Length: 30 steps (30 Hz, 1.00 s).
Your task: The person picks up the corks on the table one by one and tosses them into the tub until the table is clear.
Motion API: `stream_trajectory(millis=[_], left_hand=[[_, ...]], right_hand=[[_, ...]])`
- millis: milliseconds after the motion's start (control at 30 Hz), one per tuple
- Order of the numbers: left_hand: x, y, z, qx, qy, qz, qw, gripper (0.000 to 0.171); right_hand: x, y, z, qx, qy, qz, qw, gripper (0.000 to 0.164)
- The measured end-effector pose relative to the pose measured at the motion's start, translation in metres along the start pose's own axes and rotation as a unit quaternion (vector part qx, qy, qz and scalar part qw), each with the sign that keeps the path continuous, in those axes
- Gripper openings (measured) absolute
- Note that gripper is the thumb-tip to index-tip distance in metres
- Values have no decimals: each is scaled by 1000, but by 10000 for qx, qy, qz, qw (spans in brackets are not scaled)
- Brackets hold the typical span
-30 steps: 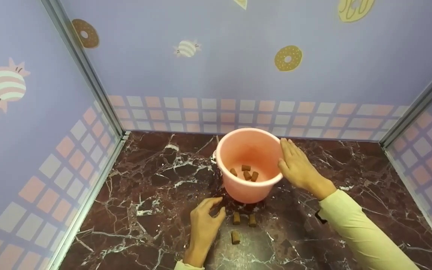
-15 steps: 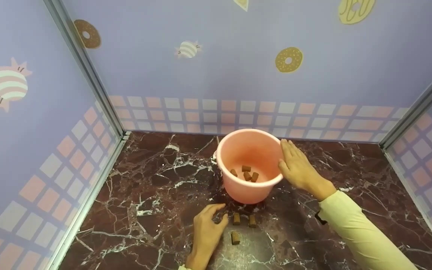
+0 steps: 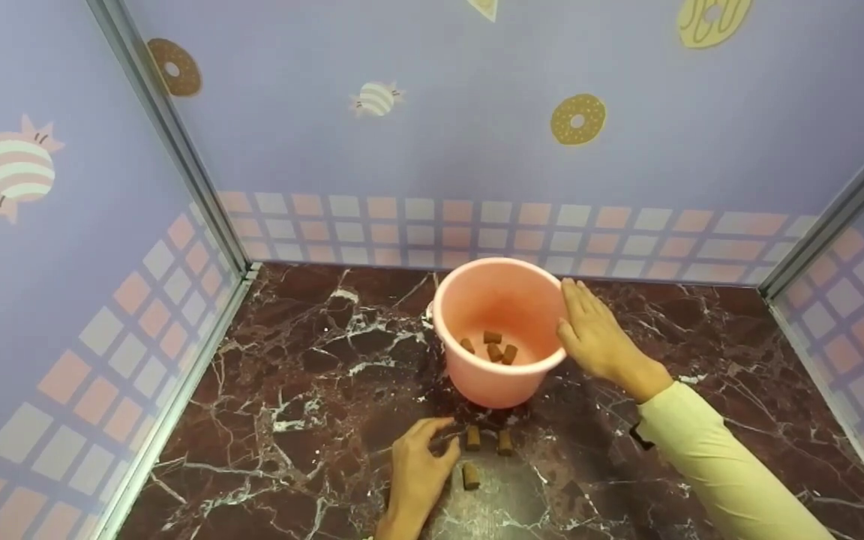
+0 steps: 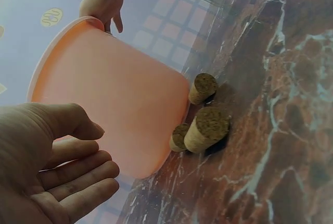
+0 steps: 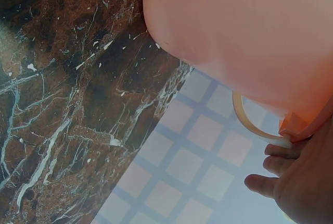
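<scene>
A pink bucket (image 3: 486, 384) stands upright on the dark marbled tabletop. Several brown corks (image 3: 493, 352) lie at its bottom. Three more corks sit in front of it: a left one (image 3: 473, 437), a right one (image 3: 505, 442) and a nearer one (image 3: 471, 475). My left hand (image 3: 421, 472) hovers just left of these three, thumb and fingers apart and nothing between them, as the left wrist view also shows. My right hand (image 3: 603, 341) rests against the bucket's right rim with its fingers extended. Beside that hand, the right wrist view shows a pale handle (image 5: 245, 115) hanging from the rim.
A lilac back wall (image 3: 462, 150) with a checked band rises close behind the bucket. Side panels with metal corner posts (image 3: 177, 150) bound the tabletop (image 3: 312, 450) left and right. The right sleeve (image 3: 717, 450) crosses the tabletop's right side.
My left hand has moved slightly right and nearer to me, closer to the three corks. My right hand and the bucket have stayed where they were.
</scene>
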<state>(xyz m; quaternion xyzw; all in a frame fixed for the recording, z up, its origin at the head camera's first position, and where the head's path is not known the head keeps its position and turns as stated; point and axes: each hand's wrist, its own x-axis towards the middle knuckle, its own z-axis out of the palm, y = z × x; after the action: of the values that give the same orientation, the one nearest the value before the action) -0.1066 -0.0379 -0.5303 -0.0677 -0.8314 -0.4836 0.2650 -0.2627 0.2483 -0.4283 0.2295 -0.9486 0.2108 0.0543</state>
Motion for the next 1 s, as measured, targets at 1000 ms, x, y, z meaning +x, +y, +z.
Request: stream_trajectory(millis=[1000], left_hand=[[-21,-9,10,205,-782,-711,9942,31]], right_hand=[[-1,0,0,28,-5,-37,10000,68]])
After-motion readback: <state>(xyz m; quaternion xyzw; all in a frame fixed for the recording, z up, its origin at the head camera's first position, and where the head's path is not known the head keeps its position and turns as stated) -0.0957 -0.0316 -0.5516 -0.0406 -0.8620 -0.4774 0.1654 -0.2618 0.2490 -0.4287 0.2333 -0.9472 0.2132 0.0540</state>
